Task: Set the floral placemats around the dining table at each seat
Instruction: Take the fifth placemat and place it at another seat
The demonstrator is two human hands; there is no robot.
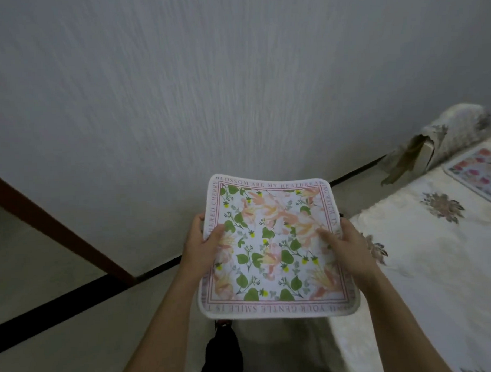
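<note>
Left hand (204,242), right hand (344,242) grip placemat (272,249), perhaps several.

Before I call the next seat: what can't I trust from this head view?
Head view only:
- table: cut by right and bottom edges; seats uncountable.
- laid placemat: cut by right edge.
- held placemat: border lettering partly under left hand and right hand; underside hidden.

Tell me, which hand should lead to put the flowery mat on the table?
Probably the right hand. Both hands grip the placemat by its sides, but the table lies on the right, nearest that hand. The left hand holds the far side, over the floor.
</note>
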